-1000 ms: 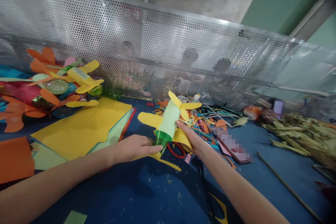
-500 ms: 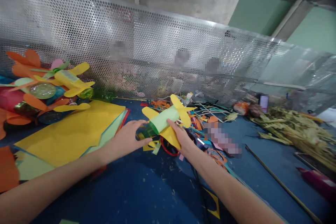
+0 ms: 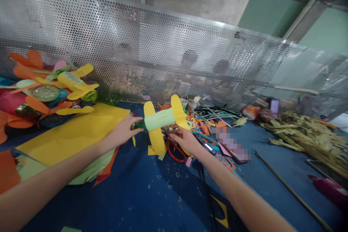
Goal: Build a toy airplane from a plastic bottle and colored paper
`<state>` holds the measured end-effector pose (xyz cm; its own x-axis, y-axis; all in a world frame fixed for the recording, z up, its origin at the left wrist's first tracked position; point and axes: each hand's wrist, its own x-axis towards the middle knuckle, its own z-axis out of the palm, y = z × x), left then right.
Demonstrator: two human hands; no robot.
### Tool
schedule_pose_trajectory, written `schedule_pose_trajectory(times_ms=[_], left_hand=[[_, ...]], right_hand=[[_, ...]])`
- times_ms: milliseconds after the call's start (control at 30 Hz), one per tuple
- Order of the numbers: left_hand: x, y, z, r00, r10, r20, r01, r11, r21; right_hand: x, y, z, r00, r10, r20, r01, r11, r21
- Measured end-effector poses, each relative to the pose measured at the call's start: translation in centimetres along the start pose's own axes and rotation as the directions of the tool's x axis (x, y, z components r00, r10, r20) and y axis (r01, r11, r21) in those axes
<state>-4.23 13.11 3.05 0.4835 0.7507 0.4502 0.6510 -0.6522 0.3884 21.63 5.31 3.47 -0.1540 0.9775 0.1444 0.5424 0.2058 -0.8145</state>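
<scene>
A toy airplane [image 3: 160,119], made of a green plastic bottle wrapped in pale green paper with yellow paper wings and tail, is held above the blue table. My left hand [image 3: 126,130] closes around the bare green bottle end [image 3: 140,125] at the left, thumb and fingers on either side. My right hand [image 3: 183,138] has its bent fingers at the lower edge of the wrapped body, close to the tail; some fingertips are hidden. Just below the airplane lie red-handled scissors [image 3: 176,156], partly covered by my right hand.
Yellow paper sheets [image 3: 89,123] lie over other coloured sheets at left, beside piled paper-and-bottle models [image 3: 72,81]. Colourful scraps [image 3: 206,130], a thin stick [image 3: 288,185], dried husks [image 3: 307,127] and a magenta item [image 3: 327,186] are on the right. A perforated metal panel [image 3: 163,36] stands behind.
The airplane has turned to a flatter angle, showing both wings and the scissors more fully. My left hand has shifted left and taken hold of the bottle end; my right hand has slid below the body.
</scene>
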Motion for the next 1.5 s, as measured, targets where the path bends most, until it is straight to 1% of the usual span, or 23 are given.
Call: schedule_pose_trajectory(times_ms=[33,67,100,133,233,333,400,500,667,767,833,867,900,933,967,1033,1100,1167,1200,1233,1300,1367,1500], left_hand=[[0.2,-0.5,-0.1,1.0,0.005,0.01,-0.006,0.999,0.031],[0.3,-0.9,-0.3,1.0,0.007,0.023,-0.009,0.998,0.064],[0.5,-1.3,-0.4,0.999,0.007,0.035,-0.01,0.995,0.097],[0.6,-1.7,-0.5,0.999,0.007,0.043,-0.013,0.992,0.128],[0.7,-2.8,-0.6,0.999,0.011,0.051,-0.021,0.978,0.208],[0.7,-3.6,-0.4,0.998,0.018,0.065,-0.035,0.963,0.266],[0.7,-3.9,-0.3,0.997,0.03,0.065,-0.048,0.955,0.294],[0.6,-3.5,-0.1,0.999,0.048,0.013,-0.05,0.939,0.341],[-0.1,-1.4,0.6,0.989,0.133,-0.058,-0.106,0.935,0.339],[-0.7,-0.5,1.2,0.988,0.148,-0.052,-0.121,0.931,0.344],[-0.9,-0.4,1.4,0.989,0.145,-0.03,-0.124,0.924,0.363],[-1.0,-0.4,1.5,0.989,0.143,-0.021,-0.125,0.921,0.369],[-1.0,-0.4,1.6,0.99,0.141,-0.018,-0.125,0.92,0.372],[-1.0,-0.5,1.6,0.99,0.139,-0.023,-0.121,0.92,0.372],[-0.9,-0.5,1.7,0.99,0.138,-0.031,-0.117,0.922,0.369],[-1.0,-0.3,1.8,0.989,0.14,-0.054,-0.111,0.925,0.362],[-1.1,0.0,1.9,0.986,0.144,-0.078,-0.107,0.926,0.361],[-1.4,0.4,2.1,0.985,0.141,-0.099,-0.096,0.927,0.363],[-1.5,0.7,2.2,0.985,0.137,-0.109,-0.088,0.926,0.367],[-1.7,0.9,2.2,0.984,0.132,-0.117,-0.08,0.925,0.372],[-1.9,1.2,2.4,0.984,0.126,-0.125,-0.069,0.92,0.386],[-2.1,1.3,2.5,0.983,0.135,-0.126,-0.073,0.91,0.408],[-2.0,1.1,2.6,0.98,0.158,-0.122,-0.091,0.896,0.435]], right_hand=[[-0.2,-0.1,-0.4,1.0,0.011,0.024,-0.005,0.976,-0.219],[-0.4,-0.2,-0.7,0.998,0.036,0.048,-0.015,0.923,-0.384],[-0.6,-0.4,-0.9,0.996,0.068,0.066,-0.027,0.871,-0.49],[-0.9,-0.6,-1.0,0.992,0.098,0.077,-0.04,0.836,-0.548],[-1.7,-1.5,-0.7,0.984,0.166,0.063,-0.081,0.739,-0.669],[-2.2,-2.3,0.2,0.979,0.201,0.007,-0.124,0.631,-0.765],[-2.4,-2.7,0.6,0.977,0.213,-0.029,-0.149,0.575,-0.804],[-2.4,-2.7,0.8,0.971,0.232,-0.057,-0.175,0.525,-0.833],[-2.1,-2.4,1.3,0.974,0.227,-0.024,-0.144,0.528,-0.837],[-2.4,-3.2,1.7,0.974,0.226,-0.024,-0.146,0.541,-0.828],[-3.0,-4.2,1.2,0.972,0.232,-0.016,-0.148,0.563,-0.813],[-3.3,-4.9,0.6,0.97,0.245,-0.001,-0.147,0.581,-0.801],[-3.7,-5.5,-0.3,0.97,0.24,0.049,-0.118,0.633,-0.765],[-4.2,-6.1,-1.4,0.957,0.274,0.098,-0.12,0.68,-0.723],[-4.6,-6.6,-2.8,0.95,0.274,0.148,-0.104,0.728,-0.678],[-5.2,-6.8,-5.7,0.943,0.291,0.16,-0.119,0.746,-0.655],[-5.2,-6.2,-8.4,0.952,0.249,0.176,-0.089,0.78,-0.62],[-4.4,-4.8,-10.2,0.975,0.185,0.122,-0.076,0.798,-0.598],[-3.7,-4.0,-10.7,0.98,0.18,0.088,-0.089,0.784,-0.614],[-2.8,-3.0,-10.9,0.978,0.199,0.064,-0.111,0.753,-0.649],[-0.8,-1.0,-10.7,0.974,0.219,-0.059,-0.189,0.636,-0.748],[1.3,1.0,-10.2,0.969,0.212,-0.126,-0.231,0.598,-0.767],[4.0,4.2,-9.7,0.967,0.174,-0.186,-0.253,0.57,-0.781]])
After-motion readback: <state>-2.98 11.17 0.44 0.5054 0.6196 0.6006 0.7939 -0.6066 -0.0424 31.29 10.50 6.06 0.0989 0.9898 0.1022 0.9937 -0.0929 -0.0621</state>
